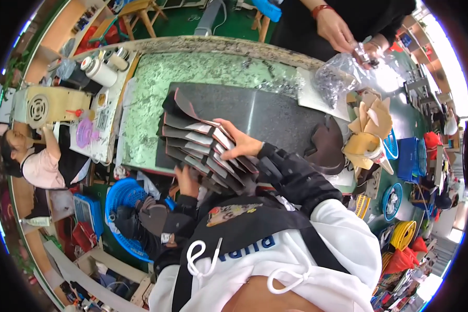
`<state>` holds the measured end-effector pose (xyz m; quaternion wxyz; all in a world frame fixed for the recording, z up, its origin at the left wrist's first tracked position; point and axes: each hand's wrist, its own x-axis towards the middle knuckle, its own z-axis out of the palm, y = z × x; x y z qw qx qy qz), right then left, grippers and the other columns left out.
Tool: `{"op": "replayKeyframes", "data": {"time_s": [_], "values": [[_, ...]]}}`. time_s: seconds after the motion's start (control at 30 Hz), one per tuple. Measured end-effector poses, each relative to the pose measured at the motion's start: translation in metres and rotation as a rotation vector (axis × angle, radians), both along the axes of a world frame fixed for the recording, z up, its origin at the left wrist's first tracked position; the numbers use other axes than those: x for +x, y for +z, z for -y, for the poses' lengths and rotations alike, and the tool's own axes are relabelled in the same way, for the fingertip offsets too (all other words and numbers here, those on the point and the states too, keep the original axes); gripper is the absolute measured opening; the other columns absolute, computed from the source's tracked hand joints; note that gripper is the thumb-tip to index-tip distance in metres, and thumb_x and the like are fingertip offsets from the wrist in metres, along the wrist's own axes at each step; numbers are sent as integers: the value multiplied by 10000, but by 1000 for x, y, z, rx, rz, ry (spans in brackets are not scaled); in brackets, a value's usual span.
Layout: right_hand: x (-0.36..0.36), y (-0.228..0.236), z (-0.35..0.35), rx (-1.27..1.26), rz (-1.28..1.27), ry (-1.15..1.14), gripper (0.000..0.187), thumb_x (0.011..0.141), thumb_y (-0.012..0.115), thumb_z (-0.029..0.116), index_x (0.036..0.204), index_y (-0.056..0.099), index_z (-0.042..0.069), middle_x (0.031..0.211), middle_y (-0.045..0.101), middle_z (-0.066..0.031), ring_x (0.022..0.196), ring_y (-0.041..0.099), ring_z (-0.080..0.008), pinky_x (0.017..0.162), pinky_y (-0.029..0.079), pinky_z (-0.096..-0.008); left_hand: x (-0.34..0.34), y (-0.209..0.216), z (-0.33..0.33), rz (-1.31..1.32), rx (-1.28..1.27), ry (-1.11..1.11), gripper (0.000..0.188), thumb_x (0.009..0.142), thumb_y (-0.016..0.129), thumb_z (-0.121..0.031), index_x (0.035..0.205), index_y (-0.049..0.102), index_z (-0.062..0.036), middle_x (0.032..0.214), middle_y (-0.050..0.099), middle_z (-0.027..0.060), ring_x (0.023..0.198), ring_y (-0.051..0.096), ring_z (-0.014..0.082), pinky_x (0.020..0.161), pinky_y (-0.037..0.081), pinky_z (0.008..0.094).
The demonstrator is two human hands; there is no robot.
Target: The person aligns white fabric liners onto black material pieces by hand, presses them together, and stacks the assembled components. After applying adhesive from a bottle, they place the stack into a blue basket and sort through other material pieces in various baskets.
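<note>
A fanned stack of dark cut pieces (184, 136), like leather or sheet material with pale edges and reddish rims, stands at the near left of a dark board. My right hand (239, 141) grips the stack's right side, thumb and fingers pressed on its pale strips. At the near lower edge, my left hand (186, 182) is closed around the pieces; some of its fingers are hidden. Dark sleeve covers sit on both forearms. A separate dark brown cut piece (327, 145) lies to the right on the dark board (275, 112).
A blue basket (120, 195) with dark pieces stands at the near left. Folded brown paper (369, 122) is at the right. Across the table (145, 78), another person's hands (338, 32) handle a clear plastic bag (340, 73). A white flask (100, 72) stands on the left side table.
</note>
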<state>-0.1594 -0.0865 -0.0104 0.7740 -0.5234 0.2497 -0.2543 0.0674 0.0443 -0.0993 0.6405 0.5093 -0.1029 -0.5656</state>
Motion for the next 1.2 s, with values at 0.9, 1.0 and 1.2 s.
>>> {"op": "replayKeyframes", "data": {"time_s": [0.9, 1.0, 1.2], "values": [[48, 25, -63, -1039, -1048, -258, 1083, 612, 740, 152, 1458, 84, -11, 1436, 223, -259, 1330, 245, -411, 1103, 225, -456, -35, 21, -8, 546, -42, -287, 459, 721, 677, -78, 1145, 510, -27, 1084, 517, 122, 978, 582, 264, 798, 506, 336], [47, 28, -62, -1078, -1028, -250, 1078, 612, 739, 157, 1455, 90, -14, 1431, 225, -263, 1327, 246, -422, 1098, 233, -464, -43, 18, -7, 674, -40, -272, 456, 695, 693, -96, 1115, 529, -23, 1062, 524, 127, 964, 586, 268, 788, 509, 336], [38, 31, -62, -1071, -958, -256, 1069, 613, 739, 172, 1449, 100, -17, 1428, 223, -271, 1320, 255, -436, 1089, 249, -477, -63, 11, -2, 818, 17, -146, 407, 651, 702, -125, 1030, 591, -24, 1027, 563, 134, 935, 594, 303, 782, 502, 367]]}}
